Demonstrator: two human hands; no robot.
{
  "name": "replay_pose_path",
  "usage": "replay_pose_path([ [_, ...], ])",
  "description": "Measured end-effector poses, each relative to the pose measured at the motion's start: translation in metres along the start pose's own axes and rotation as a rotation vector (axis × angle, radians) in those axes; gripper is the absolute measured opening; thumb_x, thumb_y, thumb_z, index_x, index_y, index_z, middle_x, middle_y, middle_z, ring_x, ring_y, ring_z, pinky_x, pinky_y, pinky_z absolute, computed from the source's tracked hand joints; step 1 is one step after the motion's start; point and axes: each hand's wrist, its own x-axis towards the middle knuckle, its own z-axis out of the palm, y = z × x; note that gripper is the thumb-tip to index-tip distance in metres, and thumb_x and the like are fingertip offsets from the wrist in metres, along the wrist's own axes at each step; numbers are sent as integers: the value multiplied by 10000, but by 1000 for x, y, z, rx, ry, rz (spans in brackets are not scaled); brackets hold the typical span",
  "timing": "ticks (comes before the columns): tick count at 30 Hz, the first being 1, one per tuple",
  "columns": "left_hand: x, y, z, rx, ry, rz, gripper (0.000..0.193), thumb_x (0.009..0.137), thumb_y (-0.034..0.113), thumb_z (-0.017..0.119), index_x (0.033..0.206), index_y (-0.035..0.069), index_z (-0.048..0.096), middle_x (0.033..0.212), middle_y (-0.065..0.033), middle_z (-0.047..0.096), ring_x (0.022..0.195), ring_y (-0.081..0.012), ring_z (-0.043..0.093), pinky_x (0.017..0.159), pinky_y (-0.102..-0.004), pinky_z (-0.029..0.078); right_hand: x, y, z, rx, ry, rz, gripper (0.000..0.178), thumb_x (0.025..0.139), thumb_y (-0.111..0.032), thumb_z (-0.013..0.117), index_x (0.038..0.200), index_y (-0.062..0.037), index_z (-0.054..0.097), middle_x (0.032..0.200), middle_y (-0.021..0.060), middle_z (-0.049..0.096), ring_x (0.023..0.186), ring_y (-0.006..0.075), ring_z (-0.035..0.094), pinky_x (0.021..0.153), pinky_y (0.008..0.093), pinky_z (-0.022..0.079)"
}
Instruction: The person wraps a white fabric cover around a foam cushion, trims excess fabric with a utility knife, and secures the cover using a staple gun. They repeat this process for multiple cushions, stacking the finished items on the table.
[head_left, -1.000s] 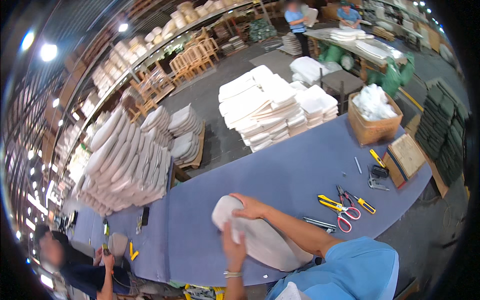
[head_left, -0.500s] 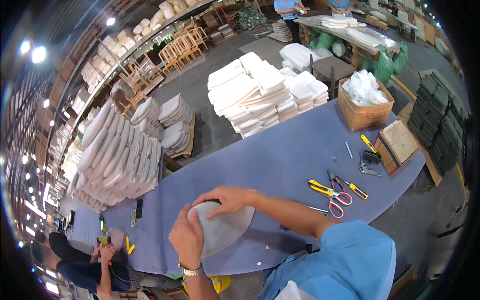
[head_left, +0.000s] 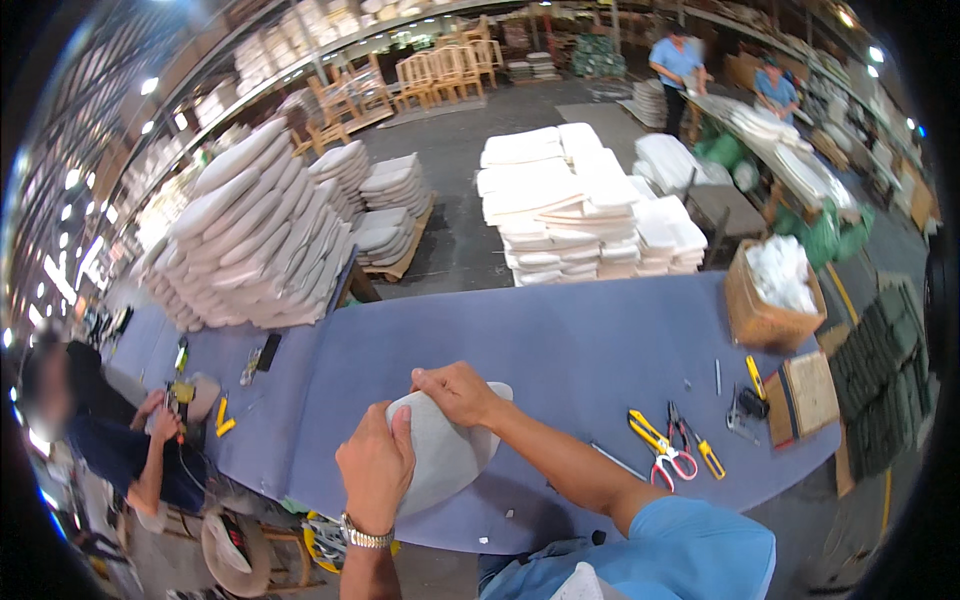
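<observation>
A light grey, rounded pad like a chair-seat cushion (head_left: 445, 462) is held tilted just above the blue-covered table (head_left: 390, 335). My left hand (head_left: 376, 460), with a metal watch on its wrist, grips the pad's left edge, thumb on the upper face and fingers out of sight behind. My right hand (head_left: 455, 393) is closed on the far edge, its thumb and fingers pressed together there. The underside of the pad and what lies beneath it are hidden.
Right of me lie scissors (head_left: 660, 450), pliers (head_left: 680, 425), a yellow-handled screwdriver (head_left: 712, 458) and a yellow cutter (head_left: 755, 378). A carton of white stuffing (head_left: 765, 320) stands behind them. Stacked grey cushions (head_left: 250, 240) rise at left; a co-worker (head_left: 120, 420) sits nearby.
My view has swung, shifting the surroundings. My right hand's grip has moved along the pad's far edge, thumb now at the rim instead of on the face; my left hand still holds its side.
</observation>
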Motion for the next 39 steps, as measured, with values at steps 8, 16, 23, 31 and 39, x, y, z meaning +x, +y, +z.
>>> replay_pose_path([
  [8,14,-15,5,36,49,-19,401,966,437,656,986,38,616,783,-160,685,665,-389,678,536,-468,511,36,24,9,199,-25,159,552,1062,-480,490,917,-15,752,769,110,715,724,177,629,706,353,503],
  [16,26,-35,9,-11,11,-151,436,992,457,624,926,27,645,718,-191,669,672,-407,661,568,-482,487,42,41,11,159,62,275,546,1058,-470,495,939,-3,750,779,94,691,751,185,637,734,350,499],
  [23,12,-53,5,-41,29,-200,385,1027,412,576,924,50,659,715,-180,668,655,-394,664,562,-470,492,26,99,12,168,46,404,533,1054,-473,498,971,-14,756,763,76,686,747,170,633,727,341,499],
  [31,-39,-69,-7,-133,110,-298,343,1012,401,588,985,76,694,806,-175,706,727,-382,692,619,-480,533,3,141,12,168,-9,387,483,1022,-462,557,998,-26,765,764,60,684,699,148,614,663,320,481],
  [39,-104,-98,-7,-228,149,-404,429,1026,476,531,970,85,697,750,-146,698,689,-369,681,592,-477,508,-3,225,8,149,-137,358,420,1038,-344,564,992,38,731,854,76,701,774,162,632,705,318,484],
])
